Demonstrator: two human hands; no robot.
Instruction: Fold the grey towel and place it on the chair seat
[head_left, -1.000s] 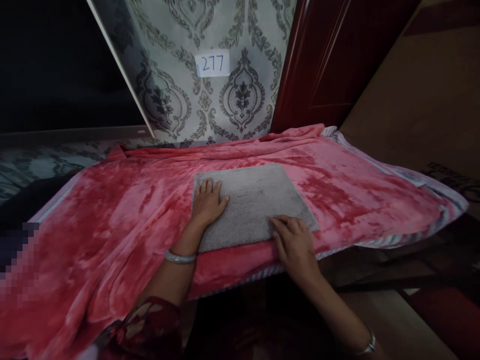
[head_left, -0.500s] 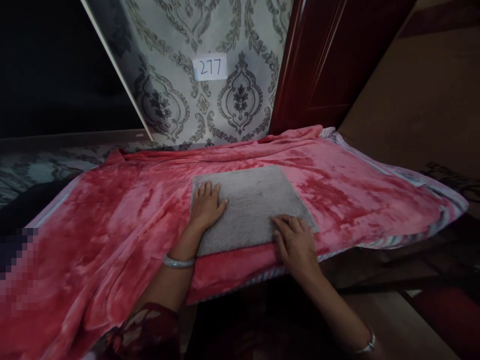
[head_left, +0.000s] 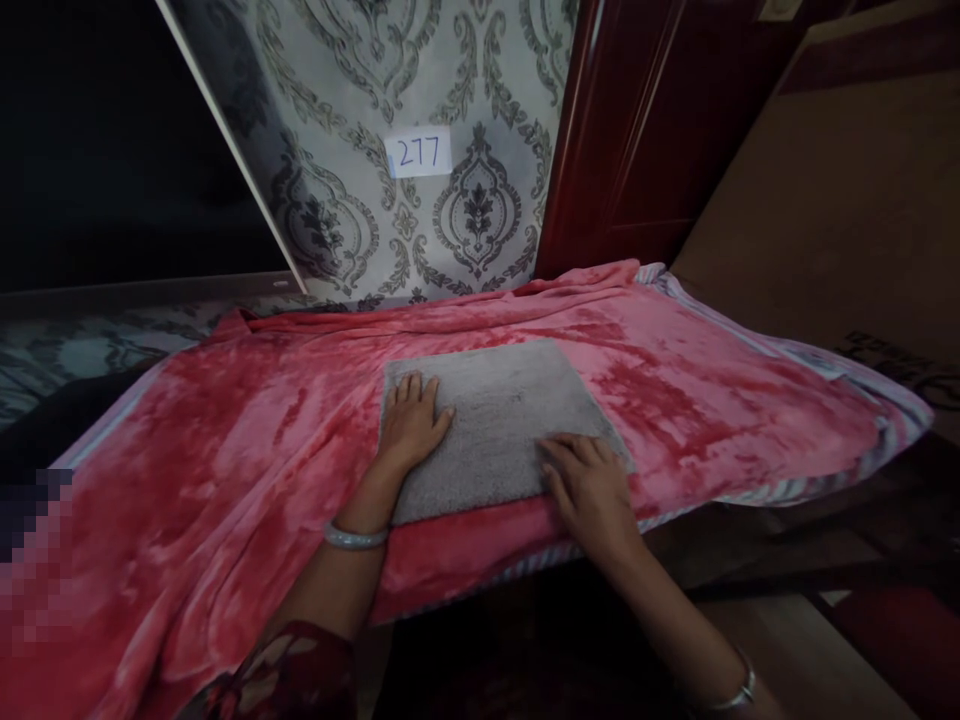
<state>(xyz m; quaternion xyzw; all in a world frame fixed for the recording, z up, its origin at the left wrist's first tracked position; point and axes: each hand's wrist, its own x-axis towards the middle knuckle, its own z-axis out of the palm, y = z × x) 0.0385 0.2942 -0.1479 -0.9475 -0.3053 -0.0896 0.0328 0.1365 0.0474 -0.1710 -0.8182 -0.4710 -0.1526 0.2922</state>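
A grey, short-piled rectangular cloth [head_left: 495, 400] lies flat on a pink-red plush blanket [head_left: 705, 390]. My left hand [head_left: 412, 420] rests palm down on the cloth's left side, fingers stretched and thumb out to the side. Over the near right corner of the cloth is my right hand [head_left: 592, 490], its fingers bent and pointing left, the tips touching the pile. A gap shows between its thumb and forefinger, and nothing is visible in it. The palm side of this hand is hidden.
A dark screen [head_left: 127, 150] stands at the back left. The patterned wall behind bears a paper marked 277 [head_left: 418, 152]. At the right are a dark red wooden panel [head_left: 637, 130] and a large cardboard box [head_left: 840, 190]. The blanket's striped edge [head_left: 765, 492] hangs along the near side.
The view has tilted slightly, so the scene sits a little lower. Both hands keep nearly the same places on the cloth; the right fingertips have shifted very slightly left.
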